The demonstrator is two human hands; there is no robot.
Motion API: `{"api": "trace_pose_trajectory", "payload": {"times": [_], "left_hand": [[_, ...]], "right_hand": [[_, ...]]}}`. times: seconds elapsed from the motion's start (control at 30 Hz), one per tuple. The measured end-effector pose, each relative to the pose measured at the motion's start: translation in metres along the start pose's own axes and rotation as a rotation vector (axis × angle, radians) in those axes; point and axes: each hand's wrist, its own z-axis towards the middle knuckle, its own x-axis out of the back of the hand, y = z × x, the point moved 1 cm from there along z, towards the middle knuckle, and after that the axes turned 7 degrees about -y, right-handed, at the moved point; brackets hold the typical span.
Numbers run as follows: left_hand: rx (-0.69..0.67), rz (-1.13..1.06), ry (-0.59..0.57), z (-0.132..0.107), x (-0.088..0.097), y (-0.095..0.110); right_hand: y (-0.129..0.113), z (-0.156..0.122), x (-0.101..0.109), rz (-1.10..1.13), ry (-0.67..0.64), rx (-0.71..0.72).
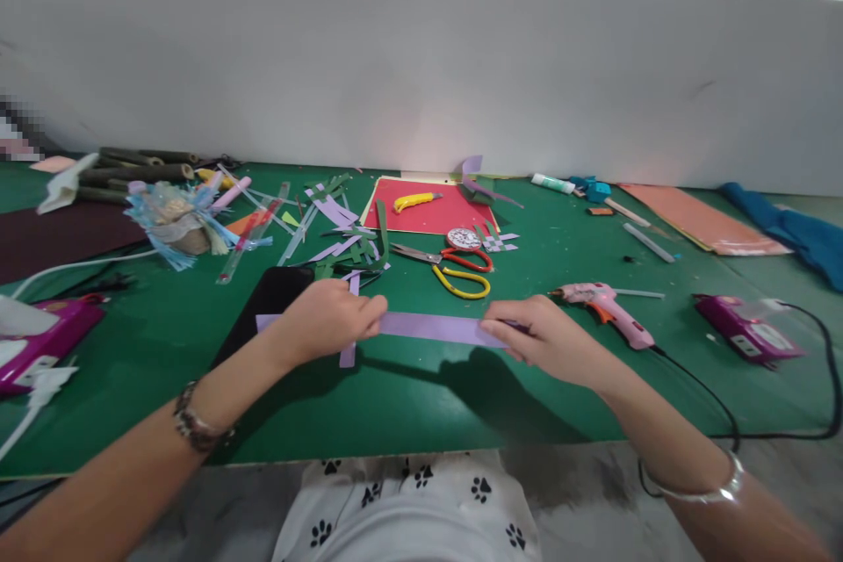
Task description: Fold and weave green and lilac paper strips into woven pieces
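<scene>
A long purple paper strip (431, 327) is stretched level above the table's near part. Closed on it near its left portion is my left hand (329, 316), with the strip's end showing beyond the wrist. My right hand (543, 335) pinches the right end; a thin dark object (514, 325), perhaps a pen, also shows between its fingers. A narrower purple strip (348, 355) lies crosswise under my left fingers. Behind my left hand is a black flat object (267, 299), partly hidden by the forearm. Scissors (464, 270) with red and yellow handles lie just beyond the strip.
Green and purple paper pieces (349, 237) lie beyond my left hand. A yellow cutter (416, 202) rests on red paper (388, 218). To the right are a pink glue gun (612, 312) with its cord and a purple power strip (744, 329). A white partition (421, 61) stands behind.
</scene>
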Motion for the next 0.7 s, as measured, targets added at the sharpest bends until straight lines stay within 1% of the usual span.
{"api": "trace_pose_trajectory", "payload": {"times": [0.07, 0.13, 0.17, 0.2, 0.23, 0.33, 0.4, 0.43, 0.5, 0.53, 0.57, 0.6, 0.63, 0.7], "left_hand": [[-0.002, 0.074, -0.015, -0.014, 0.003, -0.012], [0.034, 0.160, -0.036, -0.028, 0.007, -0.026], [0.082, 0.192, -0.131, -0.034, 0.008, -0.033], [0.090, 0.218, -0.159, -0.041, 0.008, -0.040], [0.042, 0.227, -0.157, -0.047, 0.008, -0.047], [0.095, 0.289, -0.184, -0.065, 0.001, -0.067], [0.170, 0.305, -0.205, -0.073, -0.005, -0.075], [0.230, 0.304, -0.209, -0.074, -0.008, -0.077], [0.349, 0.260, -0.194, -0.069, -0.009, -0.072], [0.400, 0.214, -0.161, -0.062, -0.007, -0.066], [0.376, 0.115, -0.160, -0.052, -0.005, -0.057], [0.339, 0.023, -0.099, -0.040, -0.001, -0.045], [0.275, -0.066, -0.083, -0.027, 0.003, -0.032], [0.213, -0.268, -0.086, -0.003, 0.010, -0.006]], "right_hand": [[0.002, -0.005, 0.004, -0.025, -0.002, -0.001], [0.002, -0.006, 0.007, -0.064, -0.007, 0.017], [0.001, -0.005, 0.008, -0.086, -0.010, 0.031], [0.000, -0.004, 0.009, -0.110, -0.012, 0.043], [0.000, -0.003, 0.010, -0.135, -0.013, 0.053], [0.000, 0.000, 0.016, -0.212, -0.007, 0.051], [0.003, -0.002, 0.020, -0.268, 0.006, 0.021], [0.005, -0.004, 0.022, -0.294, 0.012, 0.004], [0.007, -0.007, 0.022, -0.336, 0.006, -0.010], [0.007, -0.007, 0.021, -0.351, -0.008, -0.001], [0.006, -0.006, 0.019, -0.361, -0.028, 0.020], [0.005, -0.004, 0.016, -0.369, -0.049, 0.050], [0.003, -0.001, 0.013, -0.373, -0.066, 0.084], [0.000, 0.006, 0.008, -0.371, -0.083, 0.158]]}}
